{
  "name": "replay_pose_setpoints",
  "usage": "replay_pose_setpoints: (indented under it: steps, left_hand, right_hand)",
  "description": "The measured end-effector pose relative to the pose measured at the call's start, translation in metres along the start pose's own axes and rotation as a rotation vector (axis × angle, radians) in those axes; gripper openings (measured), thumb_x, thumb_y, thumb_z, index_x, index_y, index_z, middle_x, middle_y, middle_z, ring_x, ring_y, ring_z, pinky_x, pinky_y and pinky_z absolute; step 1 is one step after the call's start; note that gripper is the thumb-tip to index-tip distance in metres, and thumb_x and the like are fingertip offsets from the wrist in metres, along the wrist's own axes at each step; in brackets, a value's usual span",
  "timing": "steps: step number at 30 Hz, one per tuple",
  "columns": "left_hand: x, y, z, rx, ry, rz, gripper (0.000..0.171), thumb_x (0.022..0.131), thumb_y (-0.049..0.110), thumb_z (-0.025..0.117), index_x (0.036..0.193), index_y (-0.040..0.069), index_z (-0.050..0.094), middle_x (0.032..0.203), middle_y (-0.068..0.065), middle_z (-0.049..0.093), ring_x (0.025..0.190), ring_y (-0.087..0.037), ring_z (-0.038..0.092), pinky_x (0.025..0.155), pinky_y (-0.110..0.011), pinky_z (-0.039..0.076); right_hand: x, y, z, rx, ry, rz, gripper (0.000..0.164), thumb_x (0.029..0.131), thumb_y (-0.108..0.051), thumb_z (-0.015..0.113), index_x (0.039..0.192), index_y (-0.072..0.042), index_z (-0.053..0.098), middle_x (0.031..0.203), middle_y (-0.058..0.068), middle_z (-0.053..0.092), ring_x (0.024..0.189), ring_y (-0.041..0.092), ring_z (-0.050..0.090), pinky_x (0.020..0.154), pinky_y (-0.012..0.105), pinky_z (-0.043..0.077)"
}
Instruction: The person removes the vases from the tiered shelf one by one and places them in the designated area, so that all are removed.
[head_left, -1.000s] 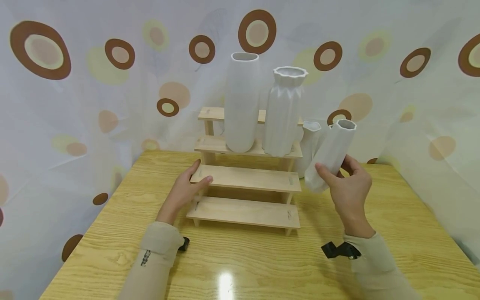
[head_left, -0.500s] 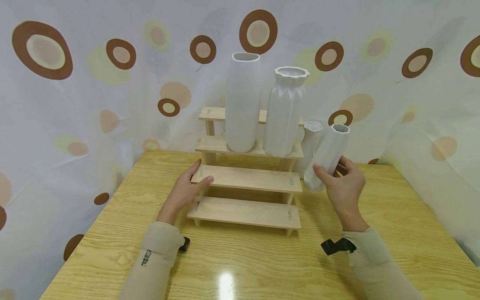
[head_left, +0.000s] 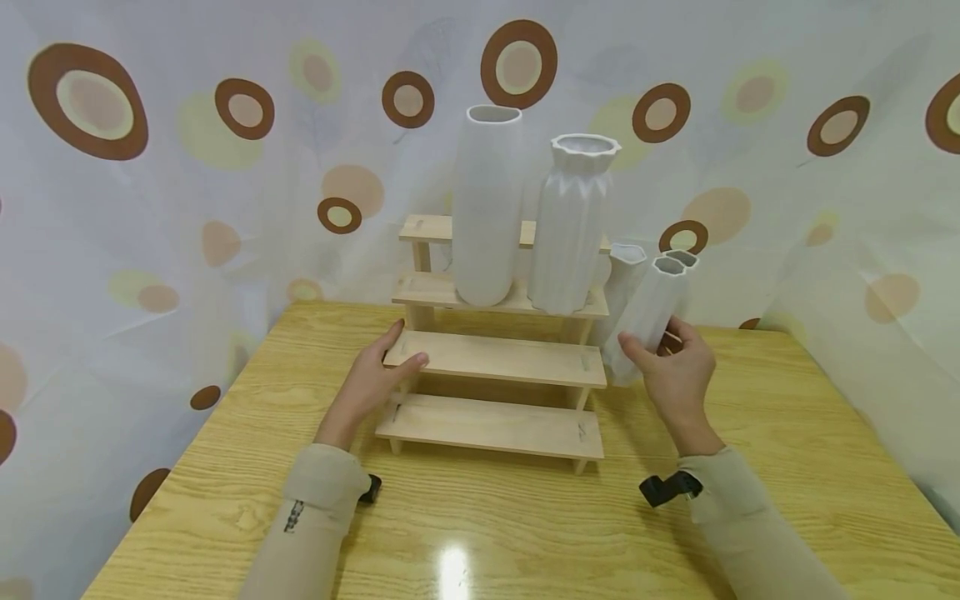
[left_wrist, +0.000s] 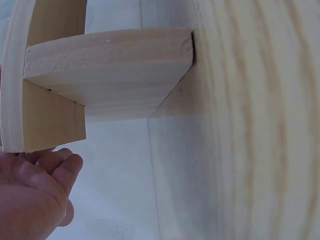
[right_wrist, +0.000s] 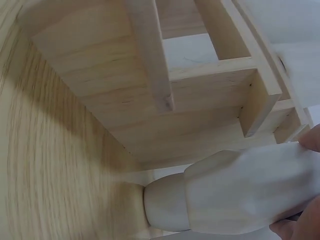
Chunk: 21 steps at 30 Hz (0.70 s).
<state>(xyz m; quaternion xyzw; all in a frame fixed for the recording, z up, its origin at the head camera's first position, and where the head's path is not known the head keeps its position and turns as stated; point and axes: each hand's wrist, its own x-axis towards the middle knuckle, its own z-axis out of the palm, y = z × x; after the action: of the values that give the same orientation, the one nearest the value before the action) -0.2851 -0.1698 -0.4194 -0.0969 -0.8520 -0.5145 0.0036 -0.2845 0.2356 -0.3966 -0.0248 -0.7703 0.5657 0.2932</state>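
My right hand (head_left: 678, 383) grips a slim white faceted vase (head_left: 651, 307) by its side, thumb in front and fingers behind. The vase leans, its mouth up and to the right, its base beside the right end of a stepped wooden display stand (head_left: 495, 357). In the right wrist view, the narrow foot of this vase (right_wrist: 167, 202) is close over the table. My left hand (head_left: 367, 379) grips the stand's left end, thumb on top of the second step from the bottom. Seen from the left wrist, curled fingers (left_wrist: 65, 172) are at a board's edge.
On the third step stand a tall smooth white vase (head_left: 487, 208) and a pleated-neck white vase (head_left: 572, 229). Behind the stand's right end are another white vase (head_left: 626, 271) and a partly hidden vase rim (head_left: 684, 257). A patterned cloth (head_left: 300, 150) hangs behind the wooden table (head_left: 247, 467).
My right hand has moved left and slightly down with the vase, nearer the stand, uncovering the rim of a vase behind. My left hand stays on the stand.
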Motion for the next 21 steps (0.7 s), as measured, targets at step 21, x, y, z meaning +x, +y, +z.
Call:
replay_pose_setpoints:
  steps: [21]
  left_hand:
    - [0.002,-0.002,0.0,0.015,0.004,0.018,0.093,0.091,0.06,0.062,0.159,0.013,0.019,0.162,-0.001,0.017,0.148,-0.023,0.013,0.118,-0.047,0.019]
  right_hand:
    - [0.003,0.015,0.014,0.024,-0.093,-0.016,0.055,0.078,-0.014,0.085,0.124,0.006,0.061,0.118,0.013,0.061,0.106,0.021,0.057,0.098,0.038,0.049]
